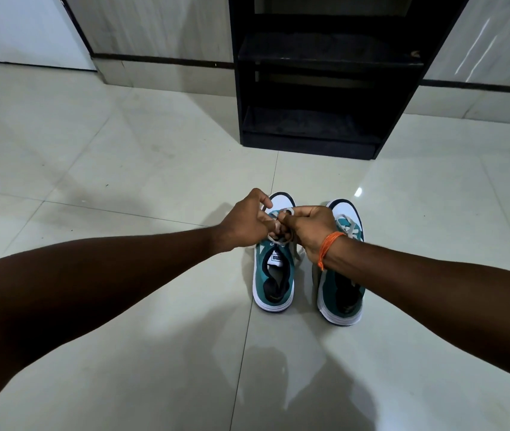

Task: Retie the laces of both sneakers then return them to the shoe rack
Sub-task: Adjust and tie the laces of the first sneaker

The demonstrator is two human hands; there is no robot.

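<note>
**Both hands on the laces of the left-side sneaker**

The pale grey laces [278,236] of the left sneaker [273,275] are bunched over its tongue, pinched between two hands that meet above the shoe. The left hand [247,223] has its fingers curled together on a strand at the shoe's left side; the right hand [309,228] is closed on a loop of lace that shows above its knuckles. The two hands touch each other at the fingertips. An orange thread band [328,247] circles the right wrist.

The left sneaker is teal with a white toe and white sole, heel toward the camera, standing upright on the floor [123,181]. Just beside it, on the right and not touching, stands the right sneaker [342,293] of the same colours, partly covered by the right wrist; its laces lie loose across the tongue.

Both shoes sit on pale glossy tiles. Beyond their toes, well apart, stands a black shoe rack [325,88] with open shelves against the wall.
</note>
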